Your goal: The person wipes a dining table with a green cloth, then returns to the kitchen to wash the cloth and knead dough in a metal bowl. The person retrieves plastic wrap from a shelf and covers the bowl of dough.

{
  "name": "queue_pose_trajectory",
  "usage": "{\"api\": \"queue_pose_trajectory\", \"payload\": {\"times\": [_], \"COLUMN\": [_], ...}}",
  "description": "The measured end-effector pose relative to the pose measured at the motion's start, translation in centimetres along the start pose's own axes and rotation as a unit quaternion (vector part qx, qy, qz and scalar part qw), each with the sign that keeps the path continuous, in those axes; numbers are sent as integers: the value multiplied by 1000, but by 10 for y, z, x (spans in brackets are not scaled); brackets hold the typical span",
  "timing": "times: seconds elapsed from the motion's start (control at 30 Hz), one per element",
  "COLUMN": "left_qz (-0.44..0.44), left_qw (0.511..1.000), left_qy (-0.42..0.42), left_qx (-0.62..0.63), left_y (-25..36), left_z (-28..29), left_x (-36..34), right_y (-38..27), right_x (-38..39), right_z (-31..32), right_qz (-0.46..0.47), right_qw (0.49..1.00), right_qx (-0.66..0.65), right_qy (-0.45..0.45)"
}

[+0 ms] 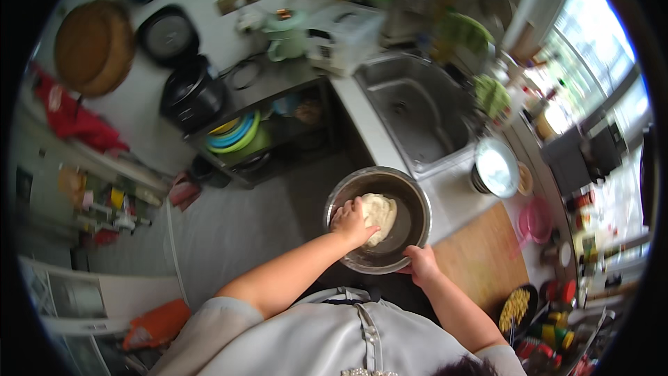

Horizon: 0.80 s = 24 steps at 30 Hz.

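Observation:
A lump of pale dough (pixel 379 217) lies inside a round metal bowl (pixel 415 205), toward its left side. My left hand (pixel 353 224) reaches into the bowl and presses on the dough's left edge, with the fingers partly spread over it. At the bowl's lower right rim, my right hand (pixel 422 264) grips the edge, the thumb on top and the other fingers hidden underneath. The bowl is held out in front of my body, near the counter's edge, and its mouth faces up toward me.
A wooden cutting board (pixel 480 254) lies on the counter at right, with a black pan of yellow food (pixel 515 310) beside it. Beyond the bowl is a steel sink (pixel 417 108). White-rimmed bowls (pixel 496 167) stand right of it. A rice cooker (pixel 193 94) sits open on a shelf unit at left.

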<state>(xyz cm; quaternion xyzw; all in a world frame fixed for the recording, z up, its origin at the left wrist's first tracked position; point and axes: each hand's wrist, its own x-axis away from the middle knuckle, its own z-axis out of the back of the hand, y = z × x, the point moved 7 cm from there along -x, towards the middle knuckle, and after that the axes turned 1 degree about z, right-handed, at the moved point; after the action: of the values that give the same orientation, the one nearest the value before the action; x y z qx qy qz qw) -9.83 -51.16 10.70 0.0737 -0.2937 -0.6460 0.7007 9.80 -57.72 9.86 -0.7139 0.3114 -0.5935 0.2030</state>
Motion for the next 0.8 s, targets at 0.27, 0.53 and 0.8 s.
{"api": "queue_pose_trajectory", "payload": {"times": [0.27,0.53,0.8], "left_qz": [274,342,387], "left_qw": [929,780,767], "left_qy": [240,499,392], "left_qx": [65,158,329], "left_y": [-266,-525,-679], "left_z": [170,284,350], "left_x": [104,210,226], "right_y": [57,116,153], "right_x": [-29,-17,-62], "right_z": [-334,-585,-804], "right_qz": [-40,-85,-80], "right_qw": [960,906,847], "right_qx": [214,269,348], "right_qy": [-174,-315,-394]}}
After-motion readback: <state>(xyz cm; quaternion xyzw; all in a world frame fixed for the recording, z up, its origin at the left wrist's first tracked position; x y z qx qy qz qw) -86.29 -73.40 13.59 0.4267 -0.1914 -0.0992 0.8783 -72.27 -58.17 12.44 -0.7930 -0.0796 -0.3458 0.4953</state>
